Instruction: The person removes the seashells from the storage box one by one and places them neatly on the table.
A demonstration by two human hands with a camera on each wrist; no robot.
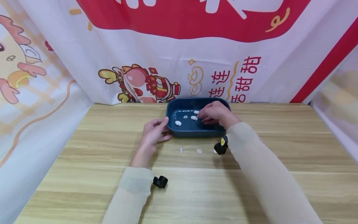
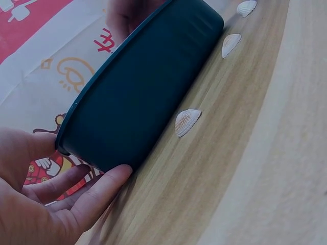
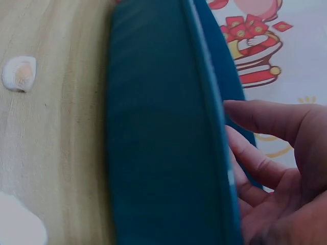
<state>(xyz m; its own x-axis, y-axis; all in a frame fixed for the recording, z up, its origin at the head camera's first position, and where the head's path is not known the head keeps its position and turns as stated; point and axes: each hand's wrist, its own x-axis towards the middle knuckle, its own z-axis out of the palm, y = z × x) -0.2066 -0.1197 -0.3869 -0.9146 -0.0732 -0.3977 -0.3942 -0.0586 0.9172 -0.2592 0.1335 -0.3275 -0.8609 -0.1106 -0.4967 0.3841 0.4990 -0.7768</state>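
A dark blue plastic basin (image 1: 195, 133) stands at the back of the table. My left hand (image 1: 153, 132) grips its left front corner, the thumb at the rim and the other fingers against the outer wall. Inside lie several small whitish pieces that look like shells, among them one (image 1: 178, 123) at the left. My right hand (image 1: 213, 113) reaches into the basin with bent fingers beside a white piece (image 1: 194, 118). In the right wrist view the rim hides some fingertips, so whether they pinch anything cannot be told.
In front of the basin, a ribbed seashell (image 2: 188, 122), a second shell (image 2: 231, 45) and a third (image 2: 246, 8) lie in a row on the wooden table (image 1: 184, 193). A printed cloth (image 1: 156, 49) hangs right behind the basin. Each wrist carries a small black camera (image 1: 160, 182).
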